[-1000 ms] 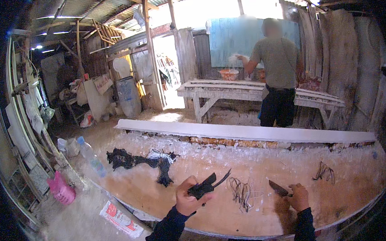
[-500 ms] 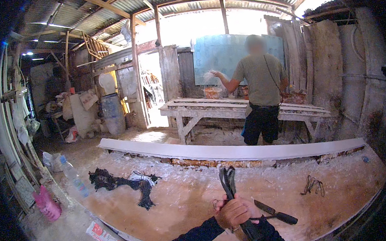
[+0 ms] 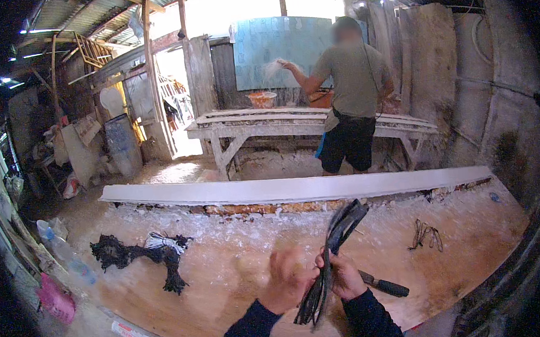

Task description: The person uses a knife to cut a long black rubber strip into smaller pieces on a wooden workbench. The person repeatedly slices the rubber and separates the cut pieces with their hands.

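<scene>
My right hand (image 3: 346,276) is closed round a bundle of black strips (image 3: 342,229), upright and tilted to the right, its loose ends hanging below. Close on its left is my left hand (image 3: 287,278), raised, its fingers curled and smeared by motion. Whether it grips anything I cannot make out. A knife with a black handle (image 3: 392,288) lies on the board just right of my right hand, its blade partly hidden. Further left on the board rests a pile of black cords (image 3: 130,254), with a small white tied bunch (image 3: 162,242) on it.
A long white ledge (image 3: 296,188) borders the board's far side. Thin dark loops (image 3: 425,236) lie at the right. A plastic bottle (image 3: 65,252) and a pink container (image 3: 56,299) stand at the left. Beyond, a person (image 3: 354,83) stands at a whitish bench (image 3: 249,131).
My hands, clasped together round the bundle before, have come apart; the left has moved left. The bundle now leans right with its strips fanned out. The whole view has shifted.
</scene>
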Demonstrator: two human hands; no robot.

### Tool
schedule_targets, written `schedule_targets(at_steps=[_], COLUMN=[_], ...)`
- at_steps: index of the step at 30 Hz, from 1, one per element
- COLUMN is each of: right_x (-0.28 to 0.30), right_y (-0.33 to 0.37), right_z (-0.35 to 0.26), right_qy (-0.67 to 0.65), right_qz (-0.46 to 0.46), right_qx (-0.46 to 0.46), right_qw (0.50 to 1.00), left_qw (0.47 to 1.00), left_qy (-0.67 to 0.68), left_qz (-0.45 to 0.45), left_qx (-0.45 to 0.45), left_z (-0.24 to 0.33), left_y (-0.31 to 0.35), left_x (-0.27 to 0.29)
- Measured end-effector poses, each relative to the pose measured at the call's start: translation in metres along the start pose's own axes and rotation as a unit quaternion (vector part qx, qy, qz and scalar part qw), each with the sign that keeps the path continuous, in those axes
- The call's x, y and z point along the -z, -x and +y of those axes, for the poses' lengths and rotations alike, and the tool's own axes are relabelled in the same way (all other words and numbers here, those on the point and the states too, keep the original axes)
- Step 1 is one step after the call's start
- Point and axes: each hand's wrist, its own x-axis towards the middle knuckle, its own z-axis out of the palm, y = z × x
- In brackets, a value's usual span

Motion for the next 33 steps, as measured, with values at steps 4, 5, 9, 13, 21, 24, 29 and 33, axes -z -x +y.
schedule_targets(at_steps=[4, 5, 9, 13, 21, 24, 29, 33], right_x=[-0.007, -0.01, -0.016, -0.02, -0.03, -0.002, 0.064, 0.088], right_y=[0.003, 0.004, 0.01, 0.016, 0.036, 0.056, 0.11, 0.133], right_z=[0.003, 0.006, 0.024, 0.04, 0.006, -0.031, -0.044, -0.03], right_qy=[0.041, 0.07, 0.177, 0.219, 0.607, 0.55, 0.821, 0.852], right_qz=[-0.021, -0.025, -0.068, -0.123, -0.227, -0.092, 0.239, 0.271], right_qx=[-0.032, -0.047, -0.137, -0.191, 0.036, 0.078, 0.156, 0.148], right_qw=[0.998, 0.996, 0.972, 0.949, 0.76, 0.826, 0.495, 0.423], left_qw=[0.839, 0.793, 0.632, 0.692, 0.661, 0.539, 0.383, 0.457], left_qy=[0.443, 0.506, 0.639, 0.549, 0.671, 0.778, 0.87, 0.808], left_qz=[-0.079, -0.08, -0.131, -0.197, -0.11, -0.174, -0.259, -0.31], left_qx=[0.306, 0.328, 0.418, 0.427, 0.317, 0.271, 0.173, 0.207], left_z=[-0.02, -0.02, 0.0, 0.018, 0.001, -0.017, -0.031, -0.02], left_y=[0.003, 0.002, -0.01, -0.014, -0.015, -0.01, 0.003, 0.009], left_x=[0.008, 0.013, 0.033, 0.04, 0.054, 0.08, 0.093, 0.097])
